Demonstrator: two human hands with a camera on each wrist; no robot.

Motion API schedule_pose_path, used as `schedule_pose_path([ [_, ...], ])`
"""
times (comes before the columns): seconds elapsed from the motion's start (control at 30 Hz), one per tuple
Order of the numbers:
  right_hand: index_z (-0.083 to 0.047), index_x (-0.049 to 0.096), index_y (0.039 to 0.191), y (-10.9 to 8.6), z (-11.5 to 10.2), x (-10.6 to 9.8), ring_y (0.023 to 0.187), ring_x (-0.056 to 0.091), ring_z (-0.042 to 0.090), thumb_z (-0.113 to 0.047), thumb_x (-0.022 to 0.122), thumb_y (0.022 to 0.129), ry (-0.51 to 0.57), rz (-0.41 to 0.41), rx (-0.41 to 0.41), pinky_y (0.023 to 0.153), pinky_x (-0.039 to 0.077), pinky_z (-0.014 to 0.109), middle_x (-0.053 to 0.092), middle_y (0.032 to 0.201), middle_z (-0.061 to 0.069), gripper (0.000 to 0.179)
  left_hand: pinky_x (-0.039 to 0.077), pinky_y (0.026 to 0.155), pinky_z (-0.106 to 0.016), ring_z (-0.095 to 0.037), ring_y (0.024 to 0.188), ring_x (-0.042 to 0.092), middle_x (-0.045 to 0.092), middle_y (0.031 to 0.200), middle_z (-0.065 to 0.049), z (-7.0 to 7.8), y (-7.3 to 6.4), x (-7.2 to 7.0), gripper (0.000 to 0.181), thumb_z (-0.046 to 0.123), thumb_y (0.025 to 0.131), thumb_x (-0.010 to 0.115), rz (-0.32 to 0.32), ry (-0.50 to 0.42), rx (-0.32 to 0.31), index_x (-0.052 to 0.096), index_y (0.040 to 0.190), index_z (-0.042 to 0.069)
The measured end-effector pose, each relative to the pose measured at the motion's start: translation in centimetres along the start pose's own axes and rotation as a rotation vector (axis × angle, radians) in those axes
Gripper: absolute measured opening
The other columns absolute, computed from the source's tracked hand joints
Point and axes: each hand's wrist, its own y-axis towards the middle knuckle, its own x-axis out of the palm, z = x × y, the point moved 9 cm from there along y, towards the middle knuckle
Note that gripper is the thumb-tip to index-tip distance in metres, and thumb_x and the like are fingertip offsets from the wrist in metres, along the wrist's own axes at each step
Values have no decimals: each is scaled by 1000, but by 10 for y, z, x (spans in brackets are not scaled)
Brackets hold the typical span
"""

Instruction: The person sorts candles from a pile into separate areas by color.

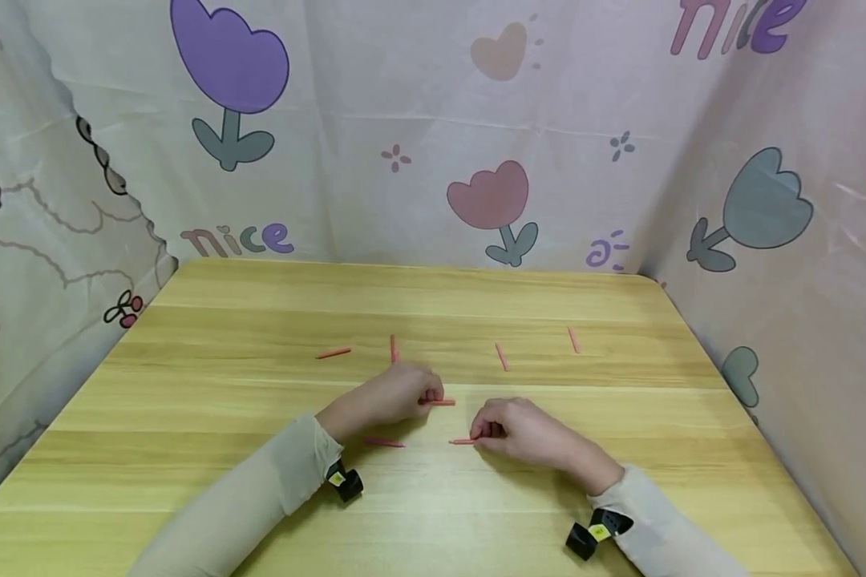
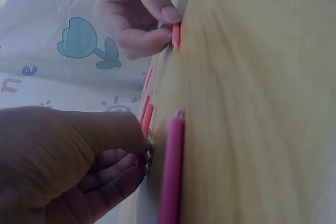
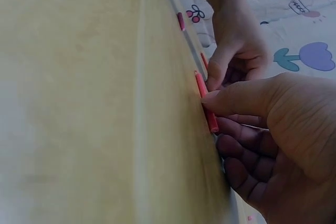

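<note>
Near the middle of the table, my left hand [image 1: 390, 394] pinches a short coral pencil [image 1: 445, 402] between thumb and fingertips, its end sticking out to the right. My right hand [image 1: 527, 433], nearer and to the right, pinches a red pencil [image 1: 461, 441] by thumb and finger. In the right wrist view this red pencil [image 3: 206, 103] lies along the tabletop under the thumb. A magenta-pink pencil [image 1: 385, 442] lies on the wood below the left wrist; it shows large in the left wrist view, that pencil [image 2: 173, 169] being beside the left fingertips.
Behind the hands lie more short pencils: an orange-red one [image 1: 333, 353], one by the left knuckles [image 1: 393, 348], and two to the right, a nearer pencil [image 1: 502, 357] and a farther pencil [image 1: 573, 340]. A patterned curtain [image 1: 354, 200] surrounds the wooden table [image 1: 260, 304].
</note>
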Motion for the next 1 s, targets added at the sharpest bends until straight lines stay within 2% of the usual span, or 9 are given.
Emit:
schedule_pose_path([
  [0.2, -20, 71, 93, -7, -1, -2, 77, 54, 2, -13, 72, 88, -40, 36, -13, 70, 48, 23, 60, 88, -15, 8, 43, 63, -20, -4, 68, 49, 57, 74, 9, 11, -3, 0, 12, 2, 84, 69, 25, 2, 14, 69, 80, 13],
  [0.43, -20, 73, 94, -15, -3, -5, 77, 55, 2, -12, 71, 89, -66, 90, -38, 70, 48, 23, 61, 89, -14, 9, 46, 67, -19, -6, 73, 52, 66, 85, 3, 19, -5, 3, 11, 3, 86, 70, 38, -88, -21, 74, 93, 10],
  [0.67, -18, 72, 94, -19, -9, -5, 77, 53, 0, -12, 71, 89, -133, 129, -78, 69, 48, 21, 61, 90, -12, 8, 49, 75, -22, -5, 83, 59, 70, 93, 4, 29, -9, 6, 14, 5, 88, 67, 64, -142, -45, 76, 97, 11],
  [0.83, -19, 72, 93, -21, -13, -7, 76, 51, -1, -15, 73, 88, -180, 167, -109, 67, 47, 19, 60, 88, -12, 6, 49, 71, -21, -3, 78, 58, 70, 90, 5, 33, -10, 7, 14, 2, 87, 69, 94, -176, -68, 76, 96, 11],
  [1.0, -20, 72, 92, -22, -13, -9, 76, 51, -1, -16, 73, 88, -189, 173, -122, 67, 47, 19, 60, 88, -13, 6, 49, 70, -20, -2, 76, 58, 69, 87, 6, 34, -11, 11, 12, 5, 88, 69, 94, -174, -90, 75, 96, 11],
])
